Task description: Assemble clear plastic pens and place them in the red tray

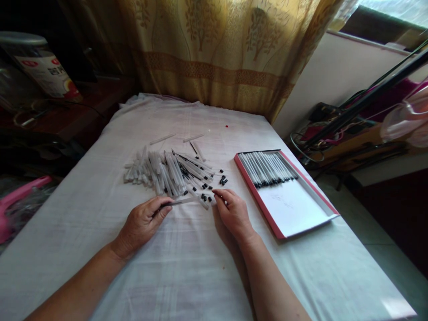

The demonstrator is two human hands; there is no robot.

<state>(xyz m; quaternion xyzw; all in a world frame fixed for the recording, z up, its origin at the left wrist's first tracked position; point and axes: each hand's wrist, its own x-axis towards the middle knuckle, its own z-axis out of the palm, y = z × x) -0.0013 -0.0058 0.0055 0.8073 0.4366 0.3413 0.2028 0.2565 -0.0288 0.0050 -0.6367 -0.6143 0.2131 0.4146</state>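
My left hand (142,225) pinches one end of a slim clear pen barrel (184,201), with something dark at the gripped end. The barrel points right, towards my right hand (233,215). Thumb and fingertips of that hand are closed together; whatever is between them is too small or hidden to make out. Just left of its fingertips lie several small black pen plugs (204,197). Beyond both hands a heap of clear pen barrels (154,167) is spread on the cloth. Dark-tipped pen refills (187,160) lie at the heap's right side.
A shallow red-edged box (267,218) on the right holds a row of black-ended pens (267,168). The white cloth (160,276) covers the table. A red bit (226,126) lies far back, before a gold curtain (214,58). A lidded jar (43,67) stands at left.
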